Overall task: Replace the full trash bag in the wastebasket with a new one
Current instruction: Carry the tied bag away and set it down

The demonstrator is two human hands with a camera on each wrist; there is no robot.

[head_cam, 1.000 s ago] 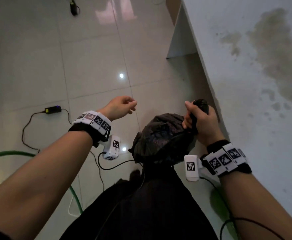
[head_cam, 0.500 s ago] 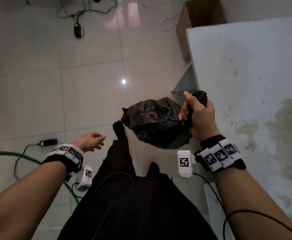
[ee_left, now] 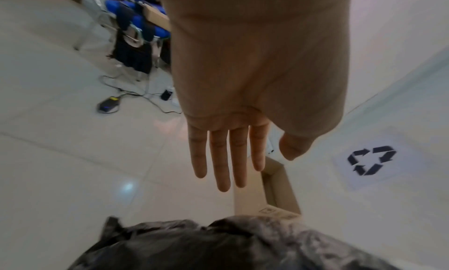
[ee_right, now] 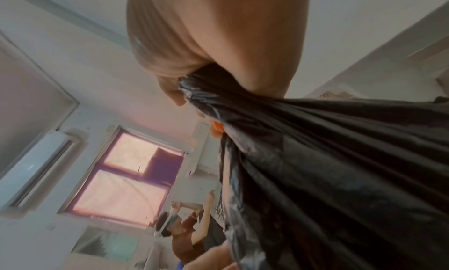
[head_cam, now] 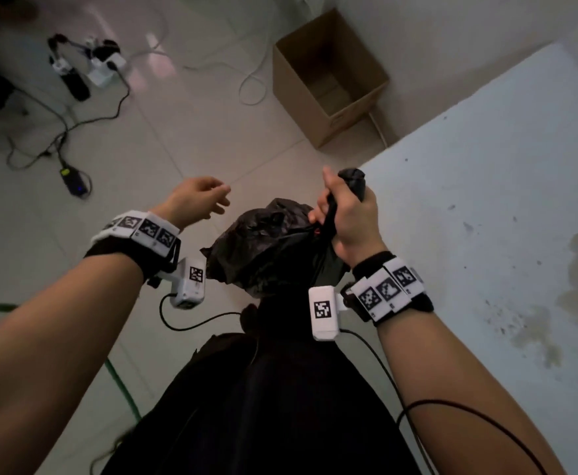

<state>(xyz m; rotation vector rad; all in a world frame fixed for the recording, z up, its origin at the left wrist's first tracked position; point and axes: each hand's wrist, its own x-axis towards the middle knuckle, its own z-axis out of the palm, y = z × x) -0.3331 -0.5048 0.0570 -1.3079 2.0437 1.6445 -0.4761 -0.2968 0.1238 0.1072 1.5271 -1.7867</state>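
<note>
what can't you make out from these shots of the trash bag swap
- Wastebasket: in no view.
- Contents of the black trash bag: hidden by its own plastic, neck gripped by the right hand.
- Bottom of the cardboard box: dim in the head view; the left hand covers part of it in the left wrist view.
- Bag's underside: blocked by dark clothing in the head view.

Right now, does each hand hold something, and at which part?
The right hand grips the black trash bag by its gathered neck. The left hand holds nothing.
</note>
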